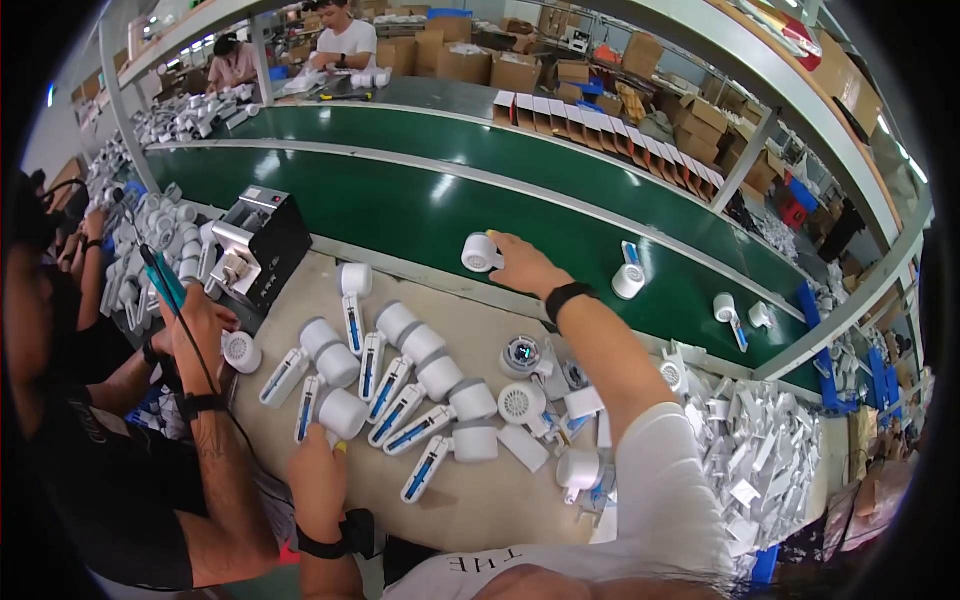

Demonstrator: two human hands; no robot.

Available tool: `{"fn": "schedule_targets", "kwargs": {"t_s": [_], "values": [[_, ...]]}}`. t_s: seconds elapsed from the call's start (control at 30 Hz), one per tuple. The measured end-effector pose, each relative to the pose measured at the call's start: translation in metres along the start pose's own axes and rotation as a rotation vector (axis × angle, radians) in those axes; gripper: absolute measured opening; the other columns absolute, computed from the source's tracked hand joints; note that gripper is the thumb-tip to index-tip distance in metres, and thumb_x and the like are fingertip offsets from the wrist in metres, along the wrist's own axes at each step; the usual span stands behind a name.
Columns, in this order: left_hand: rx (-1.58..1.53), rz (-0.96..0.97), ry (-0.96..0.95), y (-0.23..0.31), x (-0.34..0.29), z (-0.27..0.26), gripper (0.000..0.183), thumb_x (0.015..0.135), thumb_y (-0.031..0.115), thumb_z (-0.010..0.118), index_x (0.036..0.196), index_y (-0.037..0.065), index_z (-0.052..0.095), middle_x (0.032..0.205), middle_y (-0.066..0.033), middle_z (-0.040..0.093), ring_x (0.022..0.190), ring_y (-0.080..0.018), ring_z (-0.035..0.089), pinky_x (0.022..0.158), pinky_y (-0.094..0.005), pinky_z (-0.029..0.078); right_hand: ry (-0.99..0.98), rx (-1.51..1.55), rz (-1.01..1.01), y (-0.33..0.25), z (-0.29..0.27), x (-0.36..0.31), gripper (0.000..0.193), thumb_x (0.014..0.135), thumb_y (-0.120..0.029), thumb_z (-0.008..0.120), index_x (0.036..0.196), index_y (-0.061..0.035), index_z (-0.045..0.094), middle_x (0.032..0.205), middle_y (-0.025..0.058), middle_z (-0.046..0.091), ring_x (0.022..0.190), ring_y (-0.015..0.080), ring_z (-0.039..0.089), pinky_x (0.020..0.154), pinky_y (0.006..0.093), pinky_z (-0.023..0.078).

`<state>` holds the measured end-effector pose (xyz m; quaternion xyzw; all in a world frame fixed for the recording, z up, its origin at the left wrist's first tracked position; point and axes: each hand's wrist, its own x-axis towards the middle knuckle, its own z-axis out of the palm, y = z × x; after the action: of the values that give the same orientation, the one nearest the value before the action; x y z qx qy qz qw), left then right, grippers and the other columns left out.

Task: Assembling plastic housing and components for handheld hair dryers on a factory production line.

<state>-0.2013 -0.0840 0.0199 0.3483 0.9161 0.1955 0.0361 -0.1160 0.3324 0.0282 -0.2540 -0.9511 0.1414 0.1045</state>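
Over the near green conveyor belt (400,215), my right hand (525,265) is closed on a white handheld fan (479,253), its round grille facing up. A black band circles that wrist. Lower on the bench, my left hand (318,478) has its fingers bent together against another white fan (343,413); part of this grip is hidden. Yellow covers a fingertip. Several similar fans (438,376) lie in rows beside it, their handles open and showing blue parts inside. Toward my right arm lie more fan heads (521,402) and loose white handle covers (523,447).
At left, a co-worker's hand (195,325) holds a teal electric screwdriver (165,283) near a fan head (241,352). A black machine (262,245) stands at the bench corner. White parts heap (755,460) at right. Fans (628,281) lie on the belt. Metal posts (750,160) frame the line.
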Motion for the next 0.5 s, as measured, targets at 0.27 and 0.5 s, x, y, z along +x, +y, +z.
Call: {"fn": "schedule_targets", "kwargs": {"t_s": [0.27, 0.5], "values": [[0.037, 0.066, 0.051, 0.001, 0.037, 0.038, 0.027, 0.071, 0.008, 0.059, 0.096, 0.001, 0.051, 0.088, -0.0217, 0.057, 0.082, -0.0386, 0.056, 0.069, -0.0453, 0.045, 0.107, -0.099, 0.132, -0.013, 0.047, 0.050, 0.060, 0.064, -0.022, 0.071, 0.118, -0.0100, 0.048, 0.113, 0.0181, 0.045, 0.102, 0.0399, 0.046, 0.086, 0.0433, 0.043], [-0.593, 0.366, 0.175, 0.046, 0.008, -0.007, 0.037, 0.077, 0.004, 0.057, 0.113, -0.002, 0.049, 0.105, -0.0179, 0.057, 0.087, -0.0320, 0.056, 0.079, -0.0379, 0.045, 0.308, 0.151, -0.177, -0.058, -0.067, -0.017, 0.060, 0.063, -0.008, 0.070, 0.118, -0.0049, 0.046, 0.111, 0.0167, 0.046, 0.105, 0.0343, 0.047, 0.088, 0.0393, 0.043]]}}
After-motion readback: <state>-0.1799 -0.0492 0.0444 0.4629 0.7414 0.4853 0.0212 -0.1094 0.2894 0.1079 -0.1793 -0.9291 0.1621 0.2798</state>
